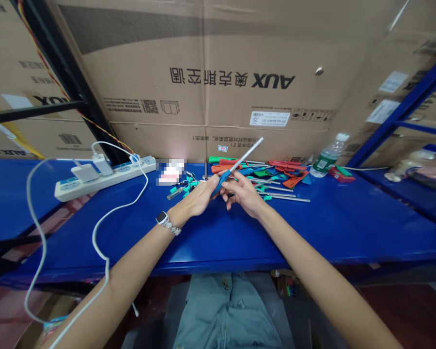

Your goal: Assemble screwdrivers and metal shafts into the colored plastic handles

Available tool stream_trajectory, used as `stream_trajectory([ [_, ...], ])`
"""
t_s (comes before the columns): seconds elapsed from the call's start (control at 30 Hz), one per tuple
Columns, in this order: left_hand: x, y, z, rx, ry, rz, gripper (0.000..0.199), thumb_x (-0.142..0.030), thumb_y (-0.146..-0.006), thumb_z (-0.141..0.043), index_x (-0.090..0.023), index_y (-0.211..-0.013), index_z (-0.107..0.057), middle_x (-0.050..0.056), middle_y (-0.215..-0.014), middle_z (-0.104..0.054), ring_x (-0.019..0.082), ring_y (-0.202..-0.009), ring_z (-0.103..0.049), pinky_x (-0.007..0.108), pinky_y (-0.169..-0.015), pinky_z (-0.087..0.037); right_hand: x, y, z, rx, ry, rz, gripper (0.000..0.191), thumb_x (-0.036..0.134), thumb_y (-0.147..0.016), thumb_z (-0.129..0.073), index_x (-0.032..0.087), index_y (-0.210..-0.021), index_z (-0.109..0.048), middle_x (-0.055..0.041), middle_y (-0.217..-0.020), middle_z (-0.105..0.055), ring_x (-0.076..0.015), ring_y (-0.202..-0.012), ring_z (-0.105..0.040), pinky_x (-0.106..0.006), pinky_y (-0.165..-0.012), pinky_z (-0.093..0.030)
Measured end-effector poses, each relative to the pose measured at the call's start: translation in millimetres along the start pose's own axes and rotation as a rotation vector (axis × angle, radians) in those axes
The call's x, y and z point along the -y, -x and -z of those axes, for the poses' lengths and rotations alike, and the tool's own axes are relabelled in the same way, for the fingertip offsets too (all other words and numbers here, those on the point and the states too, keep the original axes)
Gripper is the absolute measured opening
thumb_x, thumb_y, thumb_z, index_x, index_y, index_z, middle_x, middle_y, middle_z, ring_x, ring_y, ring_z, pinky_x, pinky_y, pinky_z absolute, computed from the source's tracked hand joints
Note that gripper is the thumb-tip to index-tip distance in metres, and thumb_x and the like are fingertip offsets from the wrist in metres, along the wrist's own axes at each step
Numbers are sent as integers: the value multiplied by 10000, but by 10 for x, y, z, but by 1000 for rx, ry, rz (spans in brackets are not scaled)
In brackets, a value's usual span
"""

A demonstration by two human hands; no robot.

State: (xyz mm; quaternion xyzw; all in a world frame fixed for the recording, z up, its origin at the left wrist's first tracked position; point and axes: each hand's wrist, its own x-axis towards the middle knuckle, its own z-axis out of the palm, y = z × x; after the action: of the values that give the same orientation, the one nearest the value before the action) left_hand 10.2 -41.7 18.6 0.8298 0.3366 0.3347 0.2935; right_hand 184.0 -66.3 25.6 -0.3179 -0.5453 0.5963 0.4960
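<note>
A long silver rod with a blue handle (pixel 245 157), shaped much like a long-nosed lighter, is held above the table and tilted up to the right. My left hand (pixel 202 196) is closed on its blue handle. From the other side, the curled fingers of my right hand (pixel 245 195) pinch the same handle, near where the rod starts. The lower end of the handle is hidden by my fingers. Behind and beside my hands lies a pile of similar tools, with red handles (pixel 287 166), orange ones (pixel 296 180) and bare silver rods (pixel 288 198).
A white power strip (pixel 105 177) with plugged-in chargers lies at the left, its white cable (pixel 94 237) looping over the table and my left arm. A green-labelled bottle (pixel 327 157) stands at the right. Large cardboard boxes (pixel 210 39) rise behind the blue table (pixel 330 232).
</note>
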Motion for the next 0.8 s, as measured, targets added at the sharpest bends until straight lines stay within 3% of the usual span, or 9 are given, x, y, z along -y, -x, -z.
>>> stream_trajectory([
  [0.3,-87,9,44,55,50,49,570,-543,-1064,-139,-213,-817,-533,40,-732,-604,169,-676,-556,332,-689,-458,-19,-25,-27,-87,43,-12,340,352,-756,-656,237,-1060,-554,65,-613,-598,-132,-513,-588,-244,-427,-541],
  [0.53,-13,5,38,44,-23,29,320,-510,-1045,-358,-225,-963,-479,17,-850,-633,175,-754,-612,323,-711,-473,-38,-29,-19,-114,89,10,415,336,-679,-734,218,-1043,-572,59,-635,-613,-129,-527,-590,-237,-415,-541],
  [0.8,-76,23,138,2,-270,-104,360,-491,-1036,-431,-187,-1160,-579,99,-1134,-690,248,-1034,-660,390,-918,-498,-54,-78,-19,-216,-15,11,286,265,-693,-671,204,-955,-573,51,-608,-598,-125,-498,-563,-248,-401,-535],
])
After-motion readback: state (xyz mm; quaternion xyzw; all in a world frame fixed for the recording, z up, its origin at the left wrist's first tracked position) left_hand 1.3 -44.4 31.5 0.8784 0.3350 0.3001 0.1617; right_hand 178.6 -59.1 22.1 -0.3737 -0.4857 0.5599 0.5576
